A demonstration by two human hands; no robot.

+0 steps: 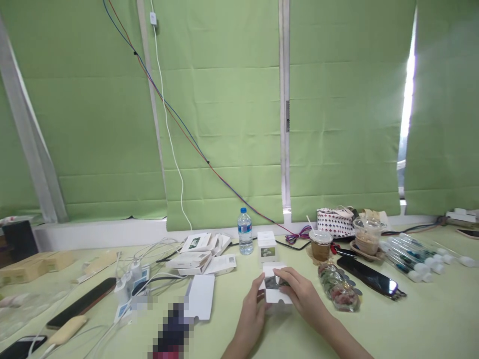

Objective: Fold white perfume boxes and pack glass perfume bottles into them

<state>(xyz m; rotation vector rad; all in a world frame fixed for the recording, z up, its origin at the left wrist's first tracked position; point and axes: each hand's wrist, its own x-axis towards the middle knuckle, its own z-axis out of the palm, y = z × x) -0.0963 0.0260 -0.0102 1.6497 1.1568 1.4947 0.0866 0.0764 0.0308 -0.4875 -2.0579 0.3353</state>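
A small white box (279,296) with its flap up is between my two hands, low in the middle of the view. My left hand (254,308) grips the box's left side, fingers wrapped round it. From the right, my right hand (299,294) has its fingers bent over the box's opening, touching something dark inside that I cannot make out. Just behind stands another white box (267,248) with a picture on its front. A flat white carton (200,297) lies open to the left.
Behind are a water bottle (245,232) and a pile of white boxes (204,254). On the right are a drink cup (321,245), clear packets (339,288), a black phone (368,275) and several clear tubes (415,257). Cables and chargers (129,284) lie left.
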